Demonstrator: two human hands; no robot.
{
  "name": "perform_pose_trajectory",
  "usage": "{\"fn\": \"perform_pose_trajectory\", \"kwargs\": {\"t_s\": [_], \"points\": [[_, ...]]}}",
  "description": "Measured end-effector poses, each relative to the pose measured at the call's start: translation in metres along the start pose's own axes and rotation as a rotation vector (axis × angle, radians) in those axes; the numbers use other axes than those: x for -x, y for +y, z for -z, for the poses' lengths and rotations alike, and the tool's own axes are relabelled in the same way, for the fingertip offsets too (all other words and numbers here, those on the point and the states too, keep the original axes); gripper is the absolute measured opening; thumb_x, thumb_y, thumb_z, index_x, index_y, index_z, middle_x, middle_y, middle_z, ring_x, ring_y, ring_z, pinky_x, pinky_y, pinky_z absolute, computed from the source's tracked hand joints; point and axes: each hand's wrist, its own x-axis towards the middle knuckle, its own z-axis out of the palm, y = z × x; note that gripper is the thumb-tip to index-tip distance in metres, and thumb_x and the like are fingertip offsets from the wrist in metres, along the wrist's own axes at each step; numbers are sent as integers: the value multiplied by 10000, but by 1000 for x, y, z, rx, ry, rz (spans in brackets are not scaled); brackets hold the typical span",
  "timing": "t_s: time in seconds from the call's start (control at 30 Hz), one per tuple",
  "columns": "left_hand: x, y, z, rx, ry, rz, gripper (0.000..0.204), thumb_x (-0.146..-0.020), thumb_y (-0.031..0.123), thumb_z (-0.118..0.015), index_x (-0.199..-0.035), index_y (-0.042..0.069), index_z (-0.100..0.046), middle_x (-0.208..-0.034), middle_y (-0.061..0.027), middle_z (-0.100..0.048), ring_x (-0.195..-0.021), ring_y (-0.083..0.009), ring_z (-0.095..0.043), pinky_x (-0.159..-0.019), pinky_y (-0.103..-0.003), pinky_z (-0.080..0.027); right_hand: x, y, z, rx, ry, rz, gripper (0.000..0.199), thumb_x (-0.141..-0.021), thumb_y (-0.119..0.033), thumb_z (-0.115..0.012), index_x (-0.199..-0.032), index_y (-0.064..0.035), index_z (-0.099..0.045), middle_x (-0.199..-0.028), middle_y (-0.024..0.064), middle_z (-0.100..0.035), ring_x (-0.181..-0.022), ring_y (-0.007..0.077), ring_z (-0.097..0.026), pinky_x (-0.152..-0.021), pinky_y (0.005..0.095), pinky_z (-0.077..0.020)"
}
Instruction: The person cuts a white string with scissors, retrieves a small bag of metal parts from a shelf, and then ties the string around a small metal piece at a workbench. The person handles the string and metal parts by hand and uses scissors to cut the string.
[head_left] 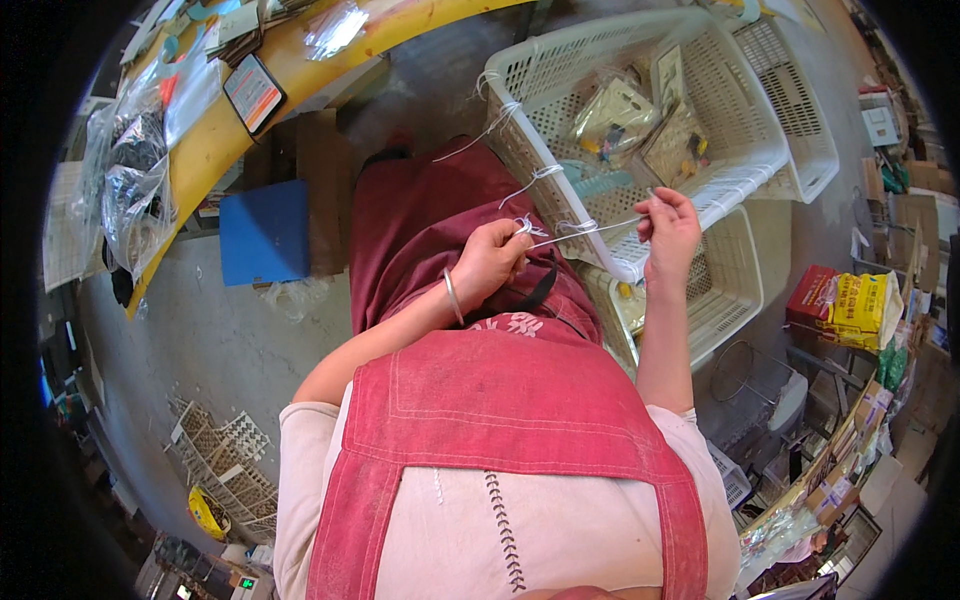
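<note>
A white string (612, 224) runs nearly taut between my two hands, above my lap and past the near rim of a white plastic crate (560, 62). My left hand (492, 262) is closed on the string, with a small tangle of it showing at the fingertips. Higher and to the right, my right hand (668, 232) pinches the string's other end between thumb and finger. Several white strings are knotted around the crate's rim, their loose ends hanging toward my red apron (420, 210). Inside the crate lie clear plastic bags (612, 112) with small coloured pieces in them.
A yellow-edged table (200, 180) curves along the upper left, bearing a phone (253, 93) and plastic bags. A blue box (264, 232) stands below it. Another white crate (735, 275) sits under the strung one. A red and yellow package (845, 308) is at the right.
</note>
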Motion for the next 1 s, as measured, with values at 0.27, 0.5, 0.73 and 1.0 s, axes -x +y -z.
{"fn": "perform_pose_trajectory", "kwargs": {"t_s": [0.27,0.5,0.73,1.0], "points": [[3,-3,19,-50,147,-106,195,-1042,154,-513,-955,6,-605,-855,-78,-674,-617,-129,-656,-514,-257,-499,-6,24,-7,918,-113,272,221,-949,-172,-633,-1118,-30,-643,-859,92,-711,-748,242,-673,-657,361,-509],[42,35,63,-101,487,-369,172,-1024,162,-582,-997,16,-669,-818,-13,-660,-604,-63,-587,-529,-214,-444,4,-10,-5,1338,56,537,311,-928,-271,-651,-1153,-56,-663,-1028,147,-644,-847,361,-666,-696,463,-507],[93,104,46,297,133,-239,240,-1041,213,-562,-1068,-2,-665,-892,-73,-698,-717,-130,-672,-645,-238,-536,38,-41,-49,379,-356,293,138,-972,-86,-641,-979,23,-725,-850,-17,-606,-805,64,-543,-706,239,-428],[87,99,14,371,-66,-84,327,-1075,243,-480,-1238,-7,-612,-1034,-129,-719,-874,-192,-723,-774,-311,-583,98,-66,-106,211,-634,401,166,-890,-63,-716,-1039,8,-693,-956,61,-619,-875,154,-621,-746,279,-513]]}}
